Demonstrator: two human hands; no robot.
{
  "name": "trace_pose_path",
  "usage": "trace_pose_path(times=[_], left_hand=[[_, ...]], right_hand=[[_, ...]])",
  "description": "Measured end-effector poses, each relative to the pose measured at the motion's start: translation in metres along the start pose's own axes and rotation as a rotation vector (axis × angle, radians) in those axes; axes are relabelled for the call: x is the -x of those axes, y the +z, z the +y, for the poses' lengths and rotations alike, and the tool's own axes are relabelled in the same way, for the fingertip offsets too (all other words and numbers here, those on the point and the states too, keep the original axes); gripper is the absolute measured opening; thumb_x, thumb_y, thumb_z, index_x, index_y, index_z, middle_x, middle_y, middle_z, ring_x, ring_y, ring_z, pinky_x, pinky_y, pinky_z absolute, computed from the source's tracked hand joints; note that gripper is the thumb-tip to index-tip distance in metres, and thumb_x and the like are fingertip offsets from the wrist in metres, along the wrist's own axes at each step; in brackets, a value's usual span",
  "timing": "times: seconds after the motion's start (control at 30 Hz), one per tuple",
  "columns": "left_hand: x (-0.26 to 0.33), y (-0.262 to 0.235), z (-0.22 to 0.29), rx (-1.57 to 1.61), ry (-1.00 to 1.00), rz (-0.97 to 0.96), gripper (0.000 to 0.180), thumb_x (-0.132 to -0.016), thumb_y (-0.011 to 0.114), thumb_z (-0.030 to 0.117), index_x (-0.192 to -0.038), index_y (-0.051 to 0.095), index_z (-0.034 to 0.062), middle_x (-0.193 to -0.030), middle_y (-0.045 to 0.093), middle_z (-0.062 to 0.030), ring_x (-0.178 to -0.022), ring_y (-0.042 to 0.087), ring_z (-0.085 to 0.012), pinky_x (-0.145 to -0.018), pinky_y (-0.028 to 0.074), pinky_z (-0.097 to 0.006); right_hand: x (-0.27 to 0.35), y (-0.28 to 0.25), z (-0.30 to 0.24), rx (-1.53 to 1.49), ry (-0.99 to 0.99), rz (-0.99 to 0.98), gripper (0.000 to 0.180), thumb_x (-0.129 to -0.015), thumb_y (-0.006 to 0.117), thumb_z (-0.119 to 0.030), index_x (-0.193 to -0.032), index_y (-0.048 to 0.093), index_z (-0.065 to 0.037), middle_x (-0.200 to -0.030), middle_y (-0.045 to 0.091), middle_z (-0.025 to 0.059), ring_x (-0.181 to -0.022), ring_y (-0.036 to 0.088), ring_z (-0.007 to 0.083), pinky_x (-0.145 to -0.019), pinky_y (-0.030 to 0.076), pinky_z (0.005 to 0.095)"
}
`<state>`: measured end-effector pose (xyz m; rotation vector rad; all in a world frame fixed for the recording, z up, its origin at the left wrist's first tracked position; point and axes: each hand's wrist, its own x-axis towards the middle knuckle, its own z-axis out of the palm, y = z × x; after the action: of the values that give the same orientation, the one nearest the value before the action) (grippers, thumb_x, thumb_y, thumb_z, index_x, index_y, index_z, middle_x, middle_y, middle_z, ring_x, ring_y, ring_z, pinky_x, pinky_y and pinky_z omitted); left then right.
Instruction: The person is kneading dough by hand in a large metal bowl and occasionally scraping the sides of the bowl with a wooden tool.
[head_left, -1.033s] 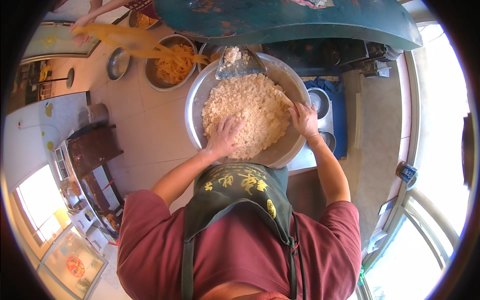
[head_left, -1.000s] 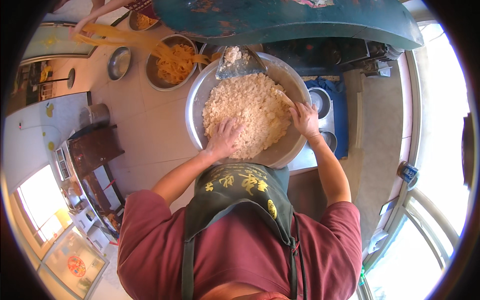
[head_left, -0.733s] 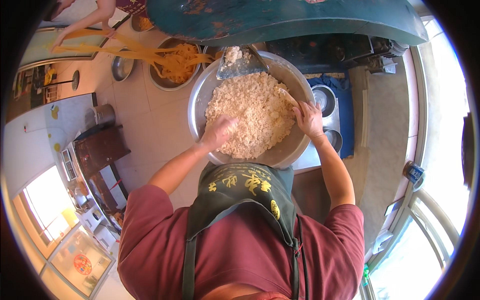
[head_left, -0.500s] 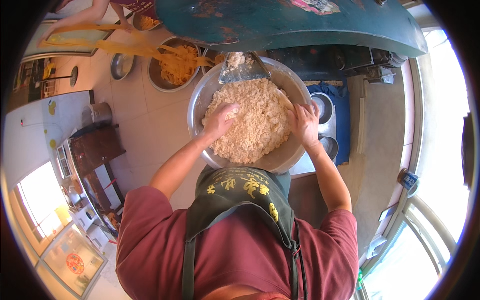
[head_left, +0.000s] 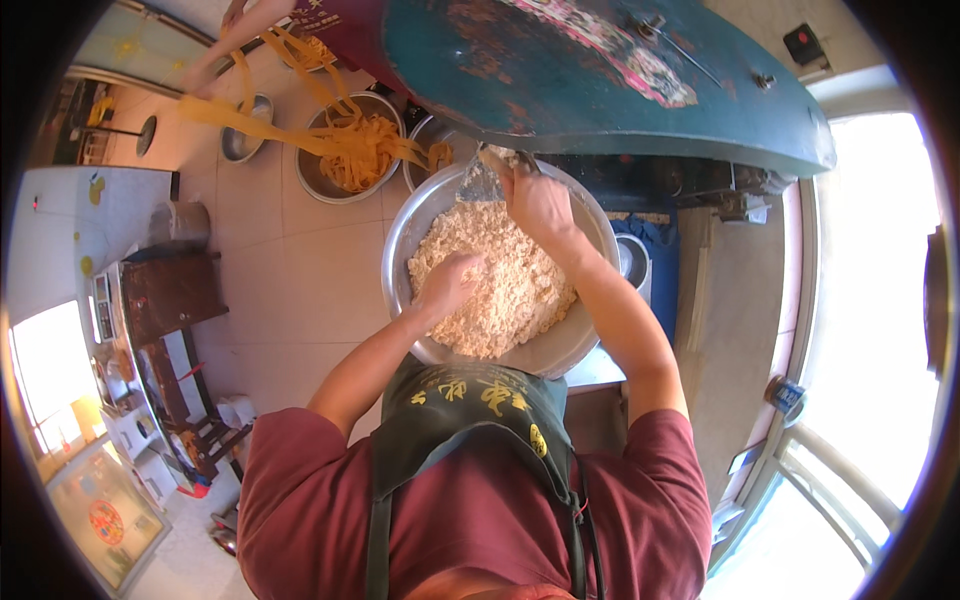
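Note:
A wide steel bowl (head_left: pixel 398 235) in front of me holds pale, crumbly dough (head_left: pixel 505 290). My left hand (head_left: pixel 448 287) rests on the left of this dough, its fingers loosely stretched toward the middle and their tips partly sunk in crumbs. Over the bowl's far side, my right hand (head_left: pixel 540 208) reaches to the metal chute (head_left: pixel 480 185) below a machine. Its fingers are at the chute's mouth, against a pale clump of dough (head_left: pixel 505 155); their tips are partly hidden, so I cannot tell if they grip anything.
The large teal machine housing (head_left: pixel 600 75) overhangs the far side. At far left, another person's arm (head_left: pixel 235 45) is near long yellow strips (head_left: pixel 255 125) that trail into a steel basin (head_left: pixel 302 170). A smaller pan (head_left: pixel 632 258) stands right of my bowl.
My right hand has left the bowl's right rim and moved up and inward to the chute. My left hand stays in the dough. The yellow strips have swung lower.

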<state>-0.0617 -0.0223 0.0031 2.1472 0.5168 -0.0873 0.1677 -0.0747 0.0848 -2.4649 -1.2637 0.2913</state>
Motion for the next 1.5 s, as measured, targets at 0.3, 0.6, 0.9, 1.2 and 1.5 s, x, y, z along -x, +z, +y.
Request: trace_pose_path(times=[0.3, 0.6, 0.9, 1.2, 1.5], left_hand=[[-0.008, 0.008, -0.001, 0.115, 0.076, 0.002, 0.035, -0.086, 0.064, 0.001, -0.120, 0.064, 0.0088, -0.117, 0.062, -0.0155, -0.109, 0.062, -0.0322, -0.096, 0.050, -0.042], [-0.002, 0.007, 0.015, 0.140, 0.019, -0.032, 0.038, -0.085, 0.068, 0.001, -0.122, 0.064, 0.0097, -0.123, 0.062, -0.0155, -0.114, 0.062, -0.0322, -0.098, 0.051, -0.039], [0.002, 0.003, 0.011, 0.147, 0.001, -0.029, 0.039, -0.086, 0.069, 0.003, -0.124, 0.062, 0.0058, -0.127, 0.060, -0.0177, -0.115, 0.061, -0.0332, -0.098, 0.051, -0.039], [-0.030, -0.014, 0.055, 0.124, -0.088, -0.097, 0.043, -0.091, 0.063, 0.004, -0.134, 0.059, 0.0097, -0.129, 0.058, -0.0181, -0.113, 0.062, -0.0277, -0.092, 0.057, -0.037], [-0.130, -0.037, 0.079, -0.662, 0.206, 0.217, 0.052, -0.091, 0.051, -0.002, -0.142, 0.053, 0.0076, -0.143, 0.045, -0.0239, -0.129, 0.048, -0.0416, -0.106, 0.047, -0.052]], right_hand=[[0.003, 0.033, 0.010, 0.110, -0.084, 0.113, 0.027, -0.098, 0.051, -0.020, -0.122, 0.062, -0.018, -0.090, 0.071, 0.0167, -0.072, 0.071, 0.0344, -0.060, 0.057, 0.0448], [0.006, 0.033, 0.006, 0.249, -0.034, -0.046, 0.033, -0.092, 0.054, -0.013, -0.123, 0.062, -0.013, -0.084, 0.072, 0.0166, -0.073, 0.072, 0.0340, -0.061, 0.058, 0.0430], [0.003, 0.008, 0.005, 0.205, 0.048, -0.096, 0.035, -0.094, 0.050, -0.011, -0.129, 0.057, -0.010, -0.090, 0.071, 0.0159, -0.077, 0.073, 0.0334, -0.063, 0.058, 0.0445], [-0.021, 0.034, 0.032, 0.135, 0.062, -0.051, 0.023, -0.099, 0.053, -0.025, -0.110, 0.065, -0.009, -0.088, 0.071, 0.0214, -0.082, 0.070, 0.0398, -0.070, 0.056, 0.0499], [0.041, -0.044, 0.058, -0.044, 0.021, -0.017, 0.026, -0.096, 0.060, -0.027, -0.105, 0.063, -0.002, -0.083, 0.069, 0.0243, -0.078, 0.068, 0.0420, -0.071, 0.054, 0.0500]])
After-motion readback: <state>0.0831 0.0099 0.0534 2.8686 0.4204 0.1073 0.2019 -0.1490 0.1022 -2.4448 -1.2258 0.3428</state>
